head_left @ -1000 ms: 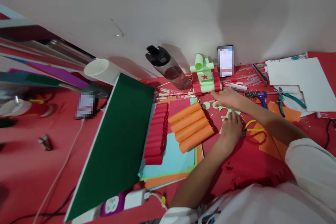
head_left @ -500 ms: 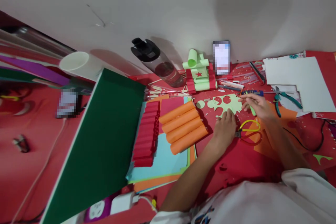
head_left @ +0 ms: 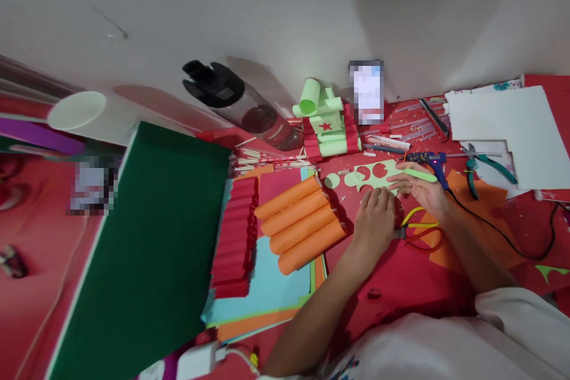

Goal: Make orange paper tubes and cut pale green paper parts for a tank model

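Note:
My left hand [head_left: 376, 217] bears down with its fingers together on the lower edge of a light green paper sheet [head_left: 367, 173] that has round holes cut in it. Beside it, my right hand [head_left: 421, 190] is closed around a slim green pen-like tool [head_left: 420, 175], its fingertips at the sheet's right end; the tool's tip cannot be made out. Cut green paper circles [head_left: 332, 181] lie left of the sheet. Yellow-and-red-handled scissors [head_left: 421, 237] rest below my right hand. A blue glue gun [head_left: 434, 161] lies just above it.
Left are orange paper rolls [head_left: 298, 222], folded red paper [head_left: 235, 237] and a standing green board [head_left: 146, 249]. Along the wall stand a bottle [head_left: 249, 110], a green-and-red paper model [head_left: 327, 122] and a phone [head_left: 367, 92]. Pliers [head_left: 494, 167] and white board [head_left: 534, 142] lie right.
My right hand has come down and left onto the green sheet, and the green tool now lies across its fingers. My left hand stays on the sheet. The view has shifted slightly.

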Tool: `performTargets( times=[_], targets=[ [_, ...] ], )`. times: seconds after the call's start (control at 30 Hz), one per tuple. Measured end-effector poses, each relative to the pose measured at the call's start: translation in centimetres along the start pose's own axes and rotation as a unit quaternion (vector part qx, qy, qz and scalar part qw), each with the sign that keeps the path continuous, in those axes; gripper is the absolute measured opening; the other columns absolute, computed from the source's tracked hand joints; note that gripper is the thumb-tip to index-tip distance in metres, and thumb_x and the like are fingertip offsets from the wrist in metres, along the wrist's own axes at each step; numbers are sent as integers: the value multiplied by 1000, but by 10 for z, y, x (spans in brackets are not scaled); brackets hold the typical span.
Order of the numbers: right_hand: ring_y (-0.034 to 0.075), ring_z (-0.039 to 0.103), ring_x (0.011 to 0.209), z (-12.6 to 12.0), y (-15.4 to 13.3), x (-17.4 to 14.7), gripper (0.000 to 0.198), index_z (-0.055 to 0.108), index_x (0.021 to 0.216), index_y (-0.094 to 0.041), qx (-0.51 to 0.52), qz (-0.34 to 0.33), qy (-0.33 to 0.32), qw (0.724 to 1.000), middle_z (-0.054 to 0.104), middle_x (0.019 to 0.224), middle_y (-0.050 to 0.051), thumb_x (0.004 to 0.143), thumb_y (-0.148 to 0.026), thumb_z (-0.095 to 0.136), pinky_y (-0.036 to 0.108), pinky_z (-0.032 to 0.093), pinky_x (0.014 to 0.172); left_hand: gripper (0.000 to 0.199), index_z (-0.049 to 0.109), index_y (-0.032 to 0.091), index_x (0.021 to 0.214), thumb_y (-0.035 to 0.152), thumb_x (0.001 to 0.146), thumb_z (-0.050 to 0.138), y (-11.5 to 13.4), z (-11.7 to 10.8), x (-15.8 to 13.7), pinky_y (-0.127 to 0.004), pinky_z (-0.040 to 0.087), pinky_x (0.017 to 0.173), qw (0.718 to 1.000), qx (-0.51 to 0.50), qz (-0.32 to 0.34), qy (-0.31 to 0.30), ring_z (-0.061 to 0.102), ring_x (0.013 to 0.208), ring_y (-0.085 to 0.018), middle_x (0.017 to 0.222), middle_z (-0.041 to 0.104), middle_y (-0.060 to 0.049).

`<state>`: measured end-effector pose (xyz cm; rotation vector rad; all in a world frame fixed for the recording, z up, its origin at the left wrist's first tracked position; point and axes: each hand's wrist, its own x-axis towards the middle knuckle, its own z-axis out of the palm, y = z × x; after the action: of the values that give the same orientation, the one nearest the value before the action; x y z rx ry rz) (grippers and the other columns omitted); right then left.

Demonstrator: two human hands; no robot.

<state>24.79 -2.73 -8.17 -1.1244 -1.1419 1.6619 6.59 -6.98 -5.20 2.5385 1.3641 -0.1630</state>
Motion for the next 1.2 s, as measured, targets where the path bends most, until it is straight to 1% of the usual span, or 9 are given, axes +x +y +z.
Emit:
performTargets(
  times=[0.1, 0.2, 0.27, 0.33, 0.43, 0.53, 0.7, 0.93, 1.2],
  targets=[
    [21, 76, 83, 4, 5, 0, 39, 64, 121, -22, -11, -19, 9, 1000, 81, 102, 11, 98, -53, 60, 32, 60, 72, 50, 51, 7, 150, 9, 102, 42, -2, 0, 0, -43, 42, 117, 1000, -2, 7, -15, 55, 140, -31, 156, 56, -21],
    [17, 70, 71, 9, 7, -1, 41, 72, 119, -21, -108, -45, 56, 992, 79, 88, 7, 102, -55, 56, 29, 58, 65, 48, 52, 8, 149, 10, 102, 44, -5, -1, 1, -42, 44, 116, 1000, -6, 7, -18, 55, 139, -31, 156, 55, -21],
    [19, 72, 77, 11, 6, -2, 35, 77, 114, -22, -212, -88, 91, 969, 80, 92, 7, 103, -48, 57, 33, 60, 74, 48, 52, 9, 149, 11, 101, 45, -7, -2, 2, -42, 45, 115, 1000, -14, 8, -19, 56, 137, -30, 154, 56, -20],
    [22, 75, 93, 14, 4, -5, 27, 80, 110, -23, -302, -133, 106, 938, 81, 104, 8, 102, -38, 58, 38, 60, 90, 48, 49, 8, 150, 12, 102, 44, -9, -4, 3, -43, 46, 114, 999, -23, 8, -24, 56, 133, -31, 151, 58, -19],
    [24, 76, 104, 15, 1, -8, 26, 80, 109, -23, -365, -160, 95, 912, 82, 110, 9, 102, -29, 55, 40, 58, 98, 46, 48, 8, 149, 14, 104, 42, -12, -8, 4, -43, 48, 111, 999, -39, 8, -30, 57, 128, -30, 145, 59, -18],
    [23, 77, 97, 14, 1, -9, 21, 76, 105, -23, -380, -144, 99, 909, 82, 104, 8, 99, -28, 56, 37, 58, 92, 41, 50, 14, 145, 16, 104, 43, -16, -9, 5, -42, 50, 107, 998, -61, 8, -28, 57, 125, -29, 141, 60, -15],
    [18, 71, 70, 13, 3, -9, 6, 61, 95, -25, -369, -97, 120, 917, 74, 79, 0, 93, -30, 63, 29, 54, 71, 36, 51, 15, 141, 20, 106, 42, -23, -7, 8, -43, 50, 106, 996, -87, 16, -22, 57, 125, -29, 139, 60, -14],
    [20, 74, 80, 15, 3, -9, 5, 64, 90, -25, -379, -113, 110, 912, 77, 87, 2, 93, -29, 61, 30, 54, 76, 39, 54, 15, 140, 14, 102, 46, -32, -7, 10, -41, 49, 112, 995, -93, 34, -28, 57, 126, -27, 142, 59, -14],
    [20, 74, 81, 16, 2, -9, 9, 68, 92, -25, -389, -109, 106, 909, 79, 88, 2, 93, -29, 61, 30, 53, 77, 45, 53, 19, 143, 10, 99, 48, -33, -5, 10, -41, 49, 113, 994, -102, 35, -20, 58, 127, -26, 142, 60, -13]
  ],
)
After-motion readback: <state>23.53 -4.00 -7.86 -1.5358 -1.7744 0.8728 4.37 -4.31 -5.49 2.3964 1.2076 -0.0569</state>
